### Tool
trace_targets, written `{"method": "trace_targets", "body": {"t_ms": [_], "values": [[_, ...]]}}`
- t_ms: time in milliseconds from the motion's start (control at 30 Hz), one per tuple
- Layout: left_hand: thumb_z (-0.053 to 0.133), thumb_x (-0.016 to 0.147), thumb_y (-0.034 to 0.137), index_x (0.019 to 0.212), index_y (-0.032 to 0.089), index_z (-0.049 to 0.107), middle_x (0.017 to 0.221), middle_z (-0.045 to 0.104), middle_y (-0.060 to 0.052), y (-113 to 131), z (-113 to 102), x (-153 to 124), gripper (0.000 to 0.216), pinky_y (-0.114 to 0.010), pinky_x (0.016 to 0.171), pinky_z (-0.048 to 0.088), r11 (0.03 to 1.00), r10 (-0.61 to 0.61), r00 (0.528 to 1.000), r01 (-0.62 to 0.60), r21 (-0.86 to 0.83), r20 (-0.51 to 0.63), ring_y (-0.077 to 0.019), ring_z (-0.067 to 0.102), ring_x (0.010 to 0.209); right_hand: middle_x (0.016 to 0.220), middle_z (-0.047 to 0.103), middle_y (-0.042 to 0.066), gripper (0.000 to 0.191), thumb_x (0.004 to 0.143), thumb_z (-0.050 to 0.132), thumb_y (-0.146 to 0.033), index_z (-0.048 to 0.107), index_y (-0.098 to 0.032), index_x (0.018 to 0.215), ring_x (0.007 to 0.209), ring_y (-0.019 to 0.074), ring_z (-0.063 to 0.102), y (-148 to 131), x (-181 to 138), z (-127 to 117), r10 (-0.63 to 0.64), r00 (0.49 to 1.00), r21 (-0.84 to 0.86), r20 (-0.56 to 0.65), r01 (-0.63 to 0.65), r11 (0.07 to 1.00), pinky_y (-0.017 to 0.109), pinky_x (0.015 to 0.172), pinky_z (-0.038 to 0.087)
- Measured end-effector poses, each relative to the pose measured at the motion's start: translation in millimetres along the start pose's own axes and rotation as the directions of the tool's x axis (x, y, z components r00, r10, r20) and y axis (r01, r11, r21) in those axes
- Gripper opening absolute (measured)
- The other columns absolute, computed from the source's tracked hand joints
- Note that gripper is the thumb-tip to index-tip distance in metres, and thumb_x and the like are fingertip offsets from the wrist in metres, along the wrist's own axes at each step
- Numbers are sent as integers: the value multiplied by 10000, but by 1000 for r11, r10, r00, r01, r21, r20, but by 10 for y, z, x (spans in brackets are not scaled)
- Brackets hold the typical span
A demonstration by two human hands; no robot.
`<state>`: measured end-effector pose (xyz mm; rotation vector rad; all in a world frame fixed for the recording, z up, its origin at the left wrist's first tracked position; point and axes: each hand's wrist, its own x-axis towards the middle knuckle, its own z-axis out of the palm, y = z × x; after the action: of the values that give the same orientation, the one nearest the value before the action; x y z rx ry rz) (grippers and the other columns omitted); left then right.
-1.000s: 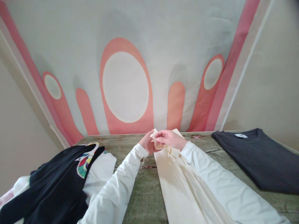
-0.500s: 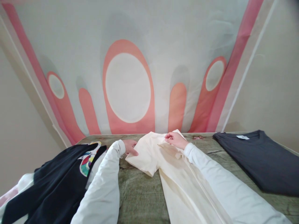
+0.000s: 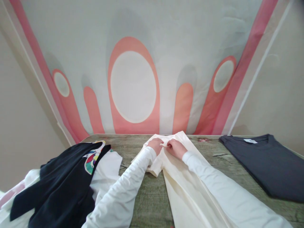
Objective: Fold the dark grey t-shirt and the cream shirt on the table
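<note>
A cream T-shirt [image 3: 180, 180] lies lengthwise on the wood-patterned table, its collar end at the far edge and a short sleeve out to the left. My left hand [image 3: 155, 145] is over the shoulder near the collar, fingers closed on the fabric. Just right of it, my right hand [image 3: 175, 148] pinches the cloth by the neckline. The two hands are close together, with a small gap between their fingertips. Both forearms, in white sleeves, partly cover the shirt.
On the left lies a heap of clothes with a black garment [image 3: 64, 177] bearing a colourful print, and white cloth [image 3: 106, 171] beneath. A folded dark grey T-shirt [image 3: 263, 164] rests at the right. Behind the table [image 3: 152, 196] hangs a printed backdrop [image 3: 166, 63].
My left hand has moved right, from the sleeve's outer edge to the shoulder by the collar. My right hand stays near the neckline, slightly lower. The view has shifted a little.
</note>
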<state>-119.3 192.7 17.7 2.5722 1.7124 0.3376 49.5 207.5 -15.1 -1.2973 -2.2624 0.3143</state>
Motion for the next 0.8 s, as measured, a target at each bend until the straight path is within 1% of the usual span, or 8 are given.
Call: {"method": "trace_targets", "body": {"t_ms": [100, 233, 400, 500, 600, 667, 700, 800], "values": [[433, 817, 191, 1055, 224, 583, 1128, 576, -20, 44, 136, -8, 283, -337, 967, 325, 998, 61, 998, -61, 15, 17, -194, 439, 1124, 804, 596, 54, 150, 698, 508, -160, 631, -158, 785, 734, 138, 534, -2, 7, -16, -15, 1000, -6, 12, 15, 1000, 225, 688, 370], [410, 830, 202, 1104, 252, 565, 1201, 538, 11, -35, 222, -19, 318, -356, 989, 298, 997, 75, 997, -75, 20, 27, -202, 398, 1167, 826, 631, 56, 215, 682, 497, -136, 661, -165, 818, 759, 148, 551, -10, 30, -64, -41, 998, 43, 49, 39, 998, 235, 712, 382], [396, 837, 210, 1086, 232, 581, 1177, 556, 3, -58, 267, -12, 311, -338, 989, 299, 997, 71, 997, -71, -14, -29, -192, 424, 1141, 823, 651, 45, 254, 675, 557, -242, 657, -140, 886, 725, 147, 567, 111, 63, -263, -83, 968, 274, 236, 16, 962, 238, 677, 420], [380, 848, 217, 1053, 230, 599, 1105, 596, -6, -37, 282, -14, 301, -326, 971, 320, 996, 67, 995, -71, -53, -79, -178, 470, 1083, 752, 642, 34, 268, 627, 610, -285, 656, -128, 839, 673, 147, 559, 256, 52, -454, -57, 928, 298, 369, -60, 953, 239, 621, 427], [411, 828, 217, 991, 213, 630, 1034, 620, -27, -29, 294, -25, 273, -336, 939, 349, 989, 35, 989, -54, -138, -142, -189, 505, 1023, 676, 624, 14, 254, 552, 673, -280, 654, -140, 763, 614, 137, 544, 333, 4, -633, -36, 840, 253, 542, -123, 960, 227, 573, 418], [439, 802, 195, 962, 207, 640, 1014, 622, -34, -28, 300, -38, 258, -348, 933, 350, 983, 8, 985, -39, -178, -172, -196, 506, 1014, 683, 619, 5, 323, 479, 724, -294, 654, -152, 761, 625, 137, 541, 310, -37, -719, -61, 775, 222, 629, -103, 970, 223, 577, 414], [450, 789, 182, 959, 207, 641, 1013, 619, -35, -28, 302, -45, 256, -352, 935, 346, 983, 0, 984, -33, -182, -178, -198, 502, 1016, 698, 618, 3, 359, 447, 741, -299, 654, -157, 765, 639, 139, 540, 279, -55, -747, -74, 756, 202, 651, -79, 976, 222, 582, 411], [486, 765, 174, 968, 217, 640, 1018, 608, -38, -17, 296, -63, 259, -361, 939, 335, 986, 10, 982, -41, -164, -188, -204, 493, 1018, 716, 614, -9, 369, 411, 738, -234, 651, -169, 764, 641, 135, 531, 153, -90, -769, -66, 748, 121, 661, -20, 992, 214, 564, 393]]}}
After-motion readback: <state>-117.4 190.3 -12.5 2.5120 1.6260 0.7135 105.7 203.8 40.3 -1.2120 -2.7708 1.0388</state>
